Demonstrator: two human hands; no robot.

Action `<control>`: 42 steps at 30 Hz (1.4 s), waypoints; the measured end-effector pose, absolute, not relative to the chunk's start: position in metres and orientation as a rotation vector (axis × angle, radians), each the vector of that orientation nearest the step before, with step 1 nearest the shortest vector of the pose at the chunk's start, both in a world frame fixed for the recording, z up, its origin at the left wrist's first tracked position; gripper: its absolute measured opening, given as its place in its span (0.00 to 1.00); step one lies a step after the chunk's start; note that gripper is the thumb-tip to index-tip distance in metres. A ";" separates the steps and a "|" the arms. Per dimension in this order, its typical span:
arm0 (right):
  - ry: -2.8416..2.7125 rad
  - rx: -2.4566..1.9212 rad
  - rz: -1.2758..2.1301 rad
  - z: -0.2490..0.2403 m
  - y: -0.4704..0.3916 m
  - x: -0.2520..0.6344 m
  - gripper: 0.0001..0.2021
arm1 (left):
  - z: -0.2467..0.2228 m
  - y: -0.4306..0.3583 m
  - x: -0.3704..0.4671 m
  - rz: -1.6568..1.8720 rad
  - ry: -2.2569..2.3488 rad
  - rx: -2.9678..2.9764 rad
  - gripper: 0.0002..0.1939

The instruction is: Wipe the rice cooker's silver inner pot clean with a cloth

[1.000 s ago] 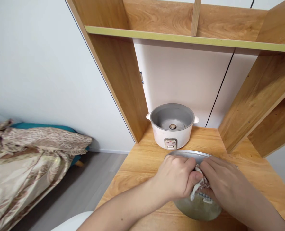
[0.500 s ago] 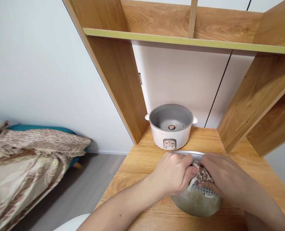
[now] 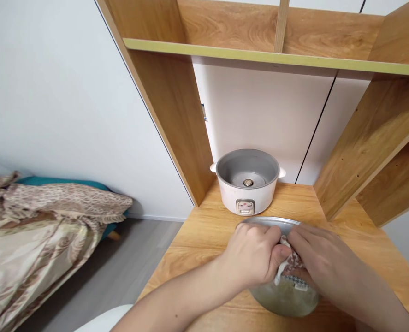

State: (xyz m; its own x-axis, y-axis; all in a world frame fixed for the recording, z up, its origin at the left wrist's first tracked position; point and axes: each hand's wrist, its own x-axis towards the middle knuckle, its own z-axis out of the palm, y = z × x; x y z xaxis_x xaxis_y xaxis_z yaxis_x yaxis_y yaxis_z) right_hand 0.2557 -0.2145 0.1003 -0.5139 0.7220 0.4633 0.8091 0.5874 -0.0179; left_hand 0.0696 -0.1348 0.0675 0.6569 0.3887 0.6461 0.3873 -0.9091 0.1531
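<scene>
A metal inner pot (image 3: 283, 299) stands on the wooden desk, tilted toward me. My left hand (image 3: 256, 251) is closed over its near rim, the thumb outside and the fingertips hidden inside. Close beside it, my right hand (image 3: 318, 258) pinches a patterned cloth (image 3: 292, 260) draped over the same rim, with a small white tag hanging on the pot's outer side. Most of the pot's inside is covered by my hands. Just behind the pot sits a white rice cooker body (image 3: 247, 184), lidless, its round heating plate and front switch showing.
The desk (image 3: 176, 258) runs under a wooden shelf (image 3: 259, 54) with upright panels (image 3: 171, 124) on both sides. At the lower left, a bed with a patterned cover (image 3: 45, 240) stands on the grey floor (image 3: 128, 258). A white rounded edge (image 3: 103, 319) shows at the bottom.
Both hands and the cloth have shifted slightly, and the cloth looks more bunched between them. The pot's lower side has tipped a little toward me. The cooker body stays put.
</scene>
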 end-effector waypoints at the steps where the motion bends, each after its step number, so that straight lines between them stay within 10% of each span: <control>1: -2.387 -1.221 -0.296 0.100 -0.215 0.254 0.15 | 0.067 -0.135 0.070 1.112 0.664 2.860 0.36; 42: -2.338 -1.309 -0.225 0.102 -0.218 0.255 0.12 | 0.076 -0.134 0.069 1.027 0.441 2.767 0.25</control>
State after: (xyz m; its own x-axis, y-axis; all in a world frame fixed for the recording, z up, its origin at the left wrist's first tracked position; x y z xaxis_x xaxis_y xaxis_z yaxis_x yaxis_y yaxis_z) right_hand 0.2546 -0.2176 0.1017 -0.4496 0.7672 0.4575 0.8403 0.5369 -0.0746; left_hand 0.0693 -0.1344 0.0757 0.7212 0.3262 0.6111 0.2182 -0.9443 0.2465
